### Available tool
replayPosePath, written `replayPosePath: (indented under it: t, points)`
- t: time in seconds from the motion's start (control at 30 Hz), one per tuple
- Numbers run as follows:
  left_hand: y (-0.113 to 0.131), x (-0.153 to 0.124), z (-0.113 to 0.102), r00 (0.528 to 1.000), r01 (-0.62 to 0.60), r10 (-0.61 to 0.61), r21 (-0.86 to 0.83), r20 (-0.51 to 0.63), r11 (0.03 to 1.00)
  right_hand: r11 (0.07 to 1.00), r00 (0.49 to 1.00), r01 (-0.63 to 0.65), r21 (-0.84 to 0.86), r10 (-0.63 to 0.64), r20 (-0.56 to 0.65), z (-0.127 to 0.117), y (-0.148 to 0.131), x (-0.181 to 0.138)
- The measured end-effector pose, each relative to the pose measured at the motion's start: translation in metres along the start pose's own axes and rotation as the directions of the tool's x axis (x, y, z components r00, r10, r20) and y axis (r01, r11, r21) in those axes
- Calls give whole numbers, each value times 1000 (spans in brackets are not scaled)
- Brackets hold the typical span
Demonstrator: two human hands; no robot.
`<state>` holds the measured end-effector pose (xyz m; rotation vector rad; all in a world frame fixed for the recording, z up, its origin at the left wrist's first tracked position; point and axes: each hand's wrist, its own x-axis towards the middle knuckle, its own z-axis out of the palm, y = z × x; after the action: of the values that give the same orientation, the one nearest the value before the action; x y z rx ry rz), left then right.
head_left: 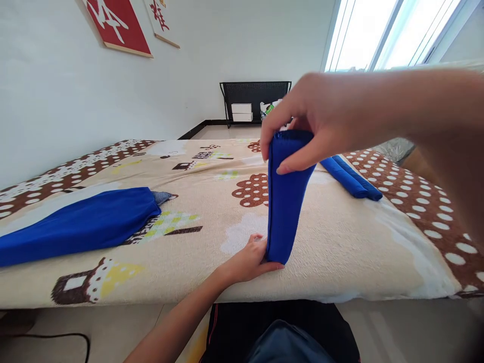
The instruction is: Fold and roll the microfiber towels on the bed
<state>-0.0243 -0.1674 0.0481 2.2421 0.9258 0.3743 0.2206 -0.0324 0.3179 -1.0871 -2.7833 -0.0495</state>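
A folded piece of blue cloth (pixel 286 201) stands upright above the bed, slightly tapered, with a dark seam along its left edge. My right hand (pixel 302 123) grips its top end, thumb on the near face and fingers over the far side. Down at the bottom end, my left hand (pixel 247 259) holds the cloth with the thumb under its lower edge; some of its fingers are hidden behind. To the left lies a long blue cloth piece (pixel 86 217) with a grey tip. Another folded blue piece (pixel 350 176) rests to the right, partly behind my right forearm.
A cream patterned blanket (pixel 212 201) covers the bed, with brown polka-dot borders (pixel 423 206). Beyond the bed, a black rack (pixel 255 93) holds white boxes (pixel 242 112). A black cable (pixel 56 335) runs along the floor at lower left.
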Motion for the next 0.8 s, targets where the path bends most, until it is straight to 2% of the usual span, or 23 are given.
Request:
replayPosePath:
  t: [0.13, 0.23, 0.47, 0.63, 0.8]
  points:
    - [1, -1, -3, 1000, 10, -9, 21, -4, 1000, 997, 997, 75, 16, -75, 32, -19, -72, -32]
    - [2, 1, -3, 999, 31, -31, 29, -27, 999, 994, 995, 103, 25, -103, 12, -29, -97, -44]
    - [-1, 11, -4, 1000, 0, 0, 39, -7, 999, 989, 987, 141, 43, -144, 71, -27, -94, -47]
    - [-2, 10, -5, 999, -31, 31, 46, -17, 998, 986, 987, 152, 63, -155, 32, -25, -102, -47]
    - [-4, 9, -4, 998, -44, 47, 55, -40, 997, 988, 987, 153, 19, -154, 44, -23, -107, -45]
